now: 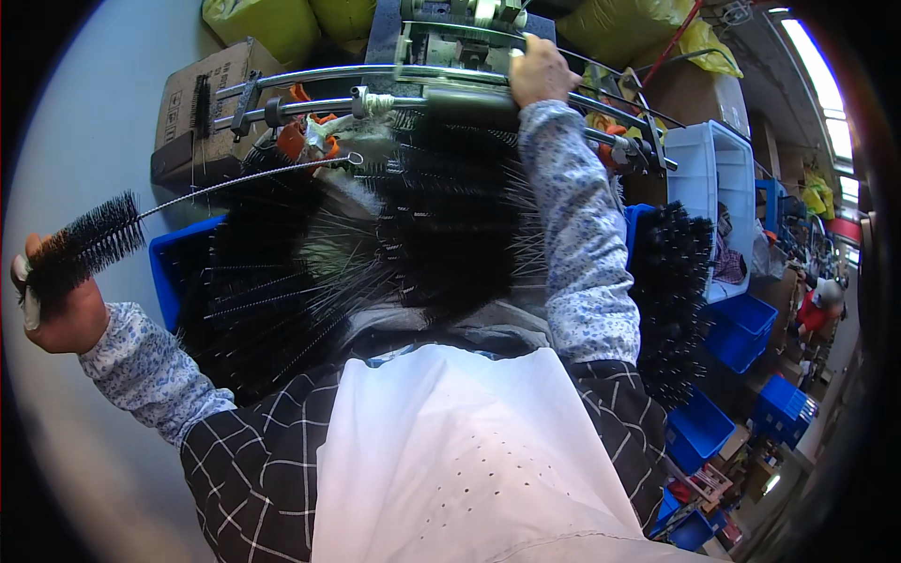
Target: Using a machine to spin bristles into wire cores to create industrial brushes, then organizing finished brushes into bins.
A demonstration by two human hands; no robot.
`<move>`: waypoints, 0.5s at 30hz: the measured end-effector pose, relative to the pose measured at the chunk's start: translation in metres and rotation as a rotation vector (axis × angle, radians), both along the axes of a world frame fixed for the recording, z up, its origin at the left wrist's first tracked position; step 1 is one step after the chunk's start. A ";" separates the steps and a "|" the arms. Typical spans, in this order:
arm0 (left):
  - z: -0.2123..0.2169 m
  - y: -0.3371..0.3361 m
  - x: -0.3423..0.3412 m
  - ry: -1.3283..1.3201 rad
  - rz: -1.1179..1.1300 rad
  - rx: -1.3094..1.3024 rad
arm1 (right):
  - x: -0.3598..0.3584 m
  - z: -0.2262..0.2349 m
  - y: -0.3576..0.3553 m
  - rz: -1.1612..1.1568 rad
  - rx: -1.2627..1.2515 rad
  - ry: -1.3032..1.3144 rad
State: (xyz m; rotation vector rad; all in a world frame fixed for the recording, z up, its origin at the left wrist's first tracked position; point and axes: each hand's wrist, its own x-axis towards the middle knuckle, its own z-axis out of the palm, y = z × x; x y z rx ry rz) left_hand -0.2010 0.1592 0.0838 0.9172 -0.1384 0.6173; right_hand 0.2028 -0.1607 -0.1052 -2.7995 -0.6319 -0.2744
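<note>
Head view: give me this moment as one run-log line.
left hand: holding wire-stemmed brush | right hand: at metal-railed machine | below machine: massed black bristles

The left hand (73,317) grips a black wire brush (101,233). The right hand (542,73) rests at the metal-railed machine (460,56).

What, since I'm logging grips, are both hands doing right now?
Left hand: closed, holding the black bristle brush.
Right hand: up at the machine; whether it grips anything cannot be told.
</note>
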 end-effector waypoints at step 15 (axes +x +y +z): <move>0.009 -0.014 0.010 -0.047 0.155 0.096 | 0.029 -0.004 -0.054 0.032 -0.043 0.016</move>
